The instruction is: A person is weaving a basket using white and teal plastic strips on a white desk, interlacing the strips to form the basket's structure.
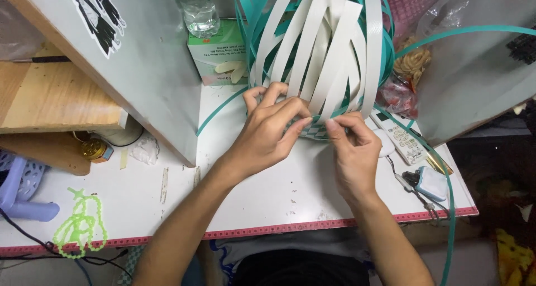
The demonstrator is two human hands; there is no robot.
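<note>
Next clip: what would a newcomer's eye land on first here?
First, the big bundle of white and teal plastic strips fanning up from a woven base at the top centre of the white table. Next, the left hand and right hand meeting at that woven base, fingertips pinching the strips. Off to the lower left lies a neon green bead string.
</note>
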